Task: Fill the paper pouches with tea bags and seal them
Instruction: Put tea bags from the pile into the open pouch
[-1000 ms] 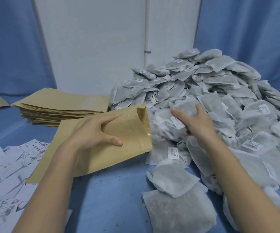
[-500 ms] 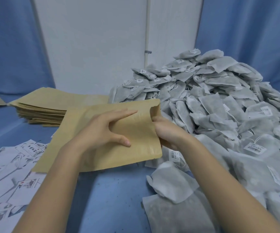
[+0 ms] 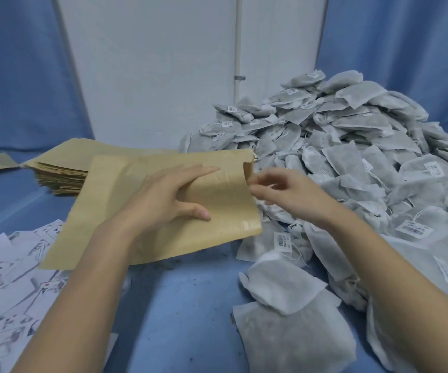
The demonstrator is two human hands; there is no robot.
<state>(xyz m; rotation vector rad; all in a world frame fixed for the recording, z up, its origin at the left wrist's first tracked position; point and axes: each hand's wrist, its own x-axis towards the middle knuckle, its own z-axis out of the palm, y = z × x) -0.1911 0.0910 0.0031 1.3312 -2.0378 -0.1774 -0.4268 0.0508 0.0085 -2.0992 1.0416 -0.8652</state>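
Note:
A brown paper pouch is held tilted above the blue table, its open mouth facing right toward the tea bags. My left hand grips it, with the index finger and thumb spread on its upper face and the other fingers hidden. Just outside the pouch mouth is my right hand, blurred, its fingers loosely curled with nothing visible in them. A big heap of grey-white tea bags with small tags fills the right side. What is inside the pouch is hidden.
A stack of flat brown pouches lies at the back left, behind the held one. Printed paper labels are scattered at the left front. Two larger tea bags lie on the blue table near me.
My right hand took a tea bag from the heap, pushed it into the pouch mouth and has come back out without it. My left hand raised and levelled the pouch a little.

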